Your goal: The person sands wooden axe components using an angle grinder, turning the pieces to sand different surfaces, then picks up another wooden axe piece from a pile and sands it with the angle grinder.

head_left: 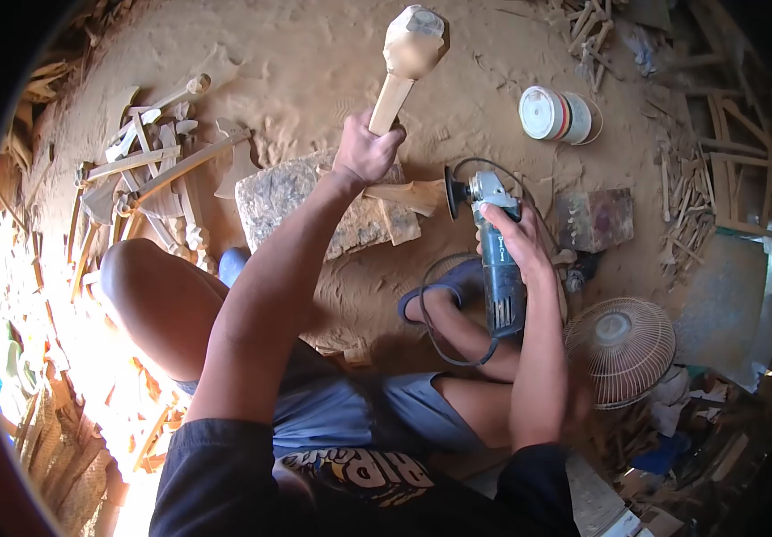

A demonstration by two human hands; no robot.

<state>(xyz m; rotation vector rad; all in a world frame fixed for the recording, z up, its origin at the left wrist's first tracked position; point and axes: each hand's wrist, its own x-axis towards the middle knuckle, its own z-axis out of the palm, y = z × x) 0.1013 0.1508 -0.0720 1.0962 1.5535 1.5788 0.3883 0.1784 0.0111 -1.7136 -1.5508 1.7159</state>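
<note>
My left hand (368, 154) is wrapped round the handle of a carved wooden club (414, 52), its thick faceted head pointing up and away from me. In my right hand (518, 236) is a teal angle grinder (500, 282), gripped near its metal head. The grinder's dark disc (450, 193) faces left, apart from the club. Below my left hand lies a worn wooden block (283, 206), with a shaped piece of wood (408, 194) across it, reaching toward the disc. The grinder's cord (435, 336) loops beside my leg.
Carved wooden axes and hammers (158, 170) are piled at left. A white bucket (542, 114) lies at upper right. Near my right arm are a stained box (597, 219) and a caged fan (620, 349). Wood offcuts (686, 192) cover the right side.
</note>
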